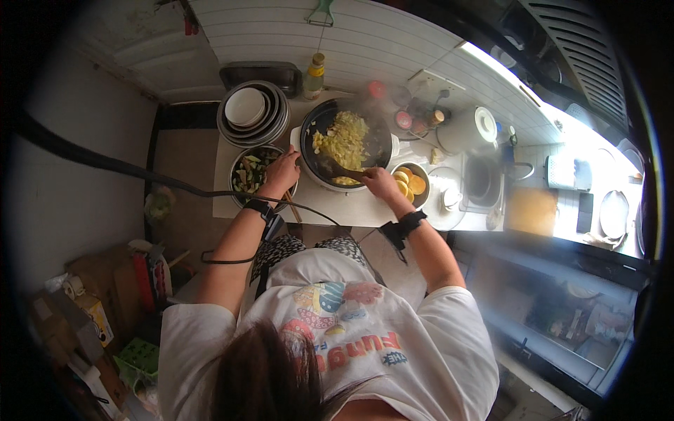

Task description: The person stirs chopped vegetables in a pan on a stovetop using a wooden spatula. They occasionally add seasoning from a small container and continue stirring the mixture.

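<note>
A round electric pan (pixel 310 173) with a dark inside and white side handles stands on the counter, steam rising from it. Chopped yellow-green food (pixel 342 138), which looks like cabbage with egg, lies in its middle. My right hand (pixel 380 181) grips a dark spatula (pixel 342 171), whose blade is down in the pan at the near side. At the pan's left side, the fingers of my left hand (pixel 283 171) hold the lower end of the white handle (pixel 295 141). Partly under that hand is a metal bowl of cut green vegetables (pixel 247 176), with wooden chopsticks (pixel 293 207) at its near rim.
Stacked bowls (pixel 246 107) and an oil bottle (pixel 314 78) stand behind at left. Right of the pan are a bowl of round yellow slices (pixel 415 184), a glass lid (pixel 439 216), seasoning jars (pixel 404 120), a white kettle (pixel 466 129) and a sink (pixel 483 181). A black cable (pixel 174 181) crosses my left forearm.
</note>
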Tool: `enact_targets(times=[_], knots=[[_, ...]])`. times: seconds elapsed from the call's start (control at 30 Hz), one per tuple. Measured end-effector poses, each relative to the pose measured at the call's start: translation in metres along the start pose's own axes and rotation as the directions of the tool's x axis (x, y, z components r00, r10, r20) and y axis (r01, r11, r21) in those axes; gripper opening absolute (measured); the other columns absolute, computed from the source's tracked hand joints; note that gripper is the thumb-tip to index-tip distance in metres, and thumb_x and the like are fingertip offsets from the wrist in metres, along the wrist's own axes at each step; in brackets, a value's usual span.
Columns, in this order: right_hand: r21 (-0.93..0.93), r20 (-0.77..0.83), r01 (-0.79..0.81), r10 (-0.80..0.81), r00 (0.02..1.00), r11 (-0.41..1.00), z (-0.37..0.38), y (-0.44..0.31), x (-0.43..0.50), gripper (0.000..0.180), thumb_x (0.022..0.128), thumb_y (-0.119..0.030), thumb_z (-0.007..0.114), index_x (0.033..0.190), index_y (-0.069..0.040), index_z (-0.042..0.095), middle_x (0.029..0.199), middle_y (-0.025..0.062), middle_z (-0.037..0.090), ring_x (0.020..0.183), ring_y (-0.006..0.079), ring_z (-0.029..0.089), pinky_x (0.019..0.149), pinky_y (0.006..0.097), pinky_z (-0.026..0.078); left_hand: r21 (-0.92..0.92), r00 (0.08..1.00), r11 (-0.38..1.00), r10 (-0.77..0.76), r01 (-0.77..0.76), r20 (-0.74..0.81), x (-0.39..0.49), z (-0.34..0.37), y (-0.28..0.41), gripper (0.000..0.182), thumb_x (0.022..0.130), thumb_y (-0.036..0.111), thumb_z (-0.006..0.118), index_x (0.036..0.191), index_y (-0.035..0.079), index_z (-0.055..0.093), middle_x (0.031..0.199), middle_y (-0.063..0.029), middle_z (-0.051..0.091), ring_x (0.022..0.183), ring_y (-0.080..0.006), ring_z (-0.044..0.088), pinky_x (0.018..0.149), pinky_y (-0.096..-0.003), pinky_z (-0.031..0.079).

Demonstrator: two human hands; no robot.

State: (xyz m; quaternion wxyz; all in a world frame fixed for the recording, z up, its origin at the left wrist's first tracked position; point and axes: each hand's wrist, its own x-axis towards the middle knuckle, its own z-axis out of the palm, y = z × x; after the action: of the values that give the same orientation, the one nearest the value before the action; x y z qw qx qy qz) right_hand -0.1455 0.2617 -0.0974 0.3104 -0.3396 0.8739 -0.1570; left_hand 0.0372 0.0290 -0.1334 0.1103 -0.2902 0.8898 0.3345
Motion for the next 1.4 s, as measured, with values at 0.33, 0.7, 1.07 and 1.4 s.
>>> enact_targets(times=[0.33, 0.7, 1.07, 1.4], knots=[[-0.534, -0.196, 0.108, -0.247, 0.949, 0.839, -0.072, -0.015, -0.002, 0.018, 0.087, -0.017, 0.048, 0.091, -0.004, 0.061, 0.076, 0.0177, 0.065, 0.074, 0.0364, 0.065, 0.062, 0.047, 0.051, 0.004, 1.0, 1.0, 0.002, -0.002, -0.016, 0.001, 0.007, -0.006, 0.041, 0.089, 0.013, 0.055, 0.13, 0.01, 0.051, 0.149, -0.0031, 0.034, 0.127, -0.0279, 0.045, 0.096, -0.0415, 0.047], [-0.632, -0.106, 0.245, -0.395, 0.912, 0.735, -0.023, -0.022, 0.01, 0.024, 0.085, -0.011, 0.049, 0.108, -0.003, 0.052, 0.077, 0.0145, 0.065, 0.069, 0.0306, 0.066, 0.058, 0.0405, 0.053, 0.038, 1.0, 0.999, 0.01, -0.011, 0.011, 0.004, 0.002, -0.005, 0.04, 0.091, 0.012, 0.053, 0.131, 0.009, 0.051, 0.15, -0.004, 0.032, 0.128, -0.0255, 0.043, 0.098, -0.0402, 0.046], [-0.574, -0.161, 0.118, -0.254, 0.954, 0.81, -0.006, -0.021, 0.021, 0.05, 0.085, -0.012, 0.05, 0.135, -0.014, 0.044, 0.093, 0.0141, 0.064, 0.075, 0.0295, 0.066, 0.059, 0.0412, 0.052, 0.055, 0.998, 0.998, -0.028, 0.026, 0.047, 0.003, -0.005, 0.003, 0.04, 0.092, 0.014, 0.051, 0.132, 0.01, 0.05, 0.149, -0.0027, 0.033, 0.127, -0.0259, 0.044, 0.097, -0.04, 0.047], [-0.596, -0.396, 0.041, -0.337, 0.854, 0.802, -0.024, -0.018, 0.06, 0.049, 0.085, -0.007, 0.05, 0.132, -0.021, 0.048, 0.091, 0.0125, 0.058, 0.072, 0.0293, 0.065, 0.06, 0.0394, 0.052, 0.032, 0.985, 0.991, -0.134, 0.131, 0.106, 0.005, -0.016, 0.017, 0.041, 0.093, 0.017, 0.052, 0.133, 0.01, 0.048, 0.146, -0.0059, 0.038, 0.115, -0.0282, 0.054, 0.089, -0.0418, 0.051]])
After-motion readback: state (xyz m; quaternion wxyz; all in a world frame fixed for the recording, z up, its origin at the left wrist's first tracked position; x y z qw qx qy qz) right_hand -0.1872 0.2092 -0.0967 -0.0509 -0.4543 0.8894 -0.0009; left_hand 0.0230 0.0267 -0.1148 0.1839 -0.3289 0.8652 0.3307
